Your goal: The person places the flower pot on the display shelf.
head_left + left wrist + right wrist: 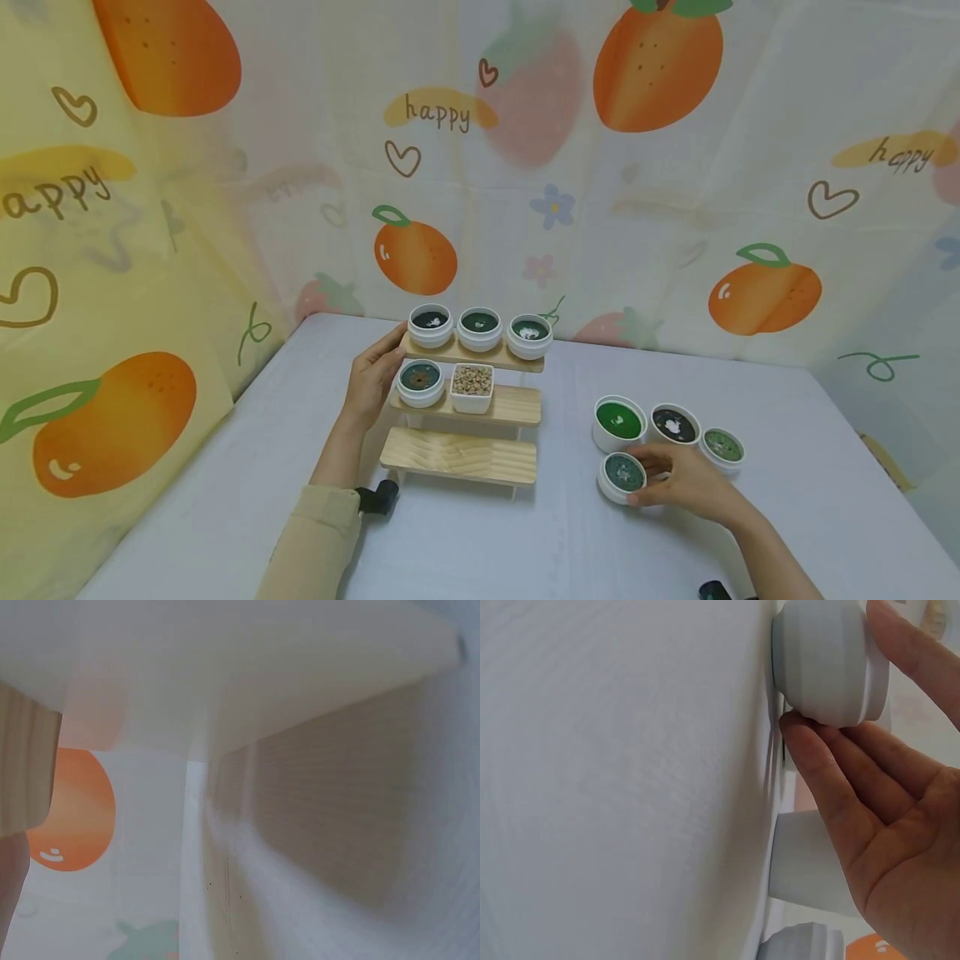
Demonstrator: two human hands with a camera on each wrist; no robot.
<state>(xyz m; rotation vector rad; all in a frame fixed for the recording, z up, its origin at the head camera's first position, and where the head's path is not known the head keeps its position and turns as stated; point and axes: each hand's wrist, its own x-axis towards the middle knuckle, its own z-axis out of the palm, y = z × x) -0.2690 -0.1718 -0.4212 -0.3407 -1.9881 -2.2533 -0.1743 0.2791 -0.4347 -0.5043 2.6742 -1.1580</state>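
Observation:
A three-tier wooden stand (459,454) stands left of centre in the head view. My left hand (372,379) holds the left end of its top board, thumb in front and fingers at the far side. On that board sit three round white cups with dark green or black contents, including the middle cup (480,330). Below are a round cup (421,383) and a square white dish (472,388) of beige bits. To the right, my right hand (686,479) pinches a small white cup (619,479) with a dark green top; the right wrist view shows thumb and fingers at its side.
Behind the right hand stand a white cup of bright green (619,421), a cup of black with a white patch (675,423) and a cup of speckled green (723,448). A fruit-print cloth (555,250) hangs behind the white-covered table (480,542).

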